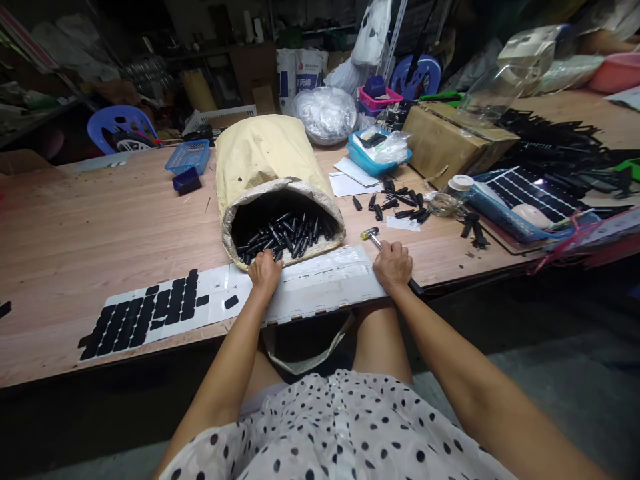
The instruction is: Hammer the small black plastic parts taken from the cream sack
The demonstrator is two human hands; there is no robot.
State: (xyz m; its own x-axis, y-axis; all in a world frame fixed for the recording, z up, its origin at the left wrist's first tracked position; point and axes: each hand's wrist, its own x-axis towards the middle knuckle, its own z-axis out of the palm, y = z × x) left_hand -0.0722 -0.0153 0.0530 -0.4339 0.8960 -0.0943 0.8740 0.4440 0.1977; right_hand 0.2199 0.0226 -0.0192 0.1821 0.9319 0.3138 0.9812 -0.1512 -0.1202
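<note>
My right hand (393, 265) is wrapped round a small hammer (371, 233); its yellowish-faced head points away from me, and its dark handle end shows behind the hand. At the lower lip of a cream sack (273, 150), my left hand (265, 272) has its fingers curled closed, and whatever they hold is hidden. The sack lies on its side, its mouth towards me, with many black tapered tubular parts (295, 235) inside. Beneath both hands lies a flat white board (325, 283) along the table edge. A sheet of black rounded stickers (145, 310) extends to its left.
More black parts (395, 200) lie loose on the table (165, 220) right of the sack. Behind them stand a blue basket (377, 157) and a cardboard box (453, 143). A blue tray (515, 220) sits at the right; a small dark blue box (187, 181) lies left.
</note>
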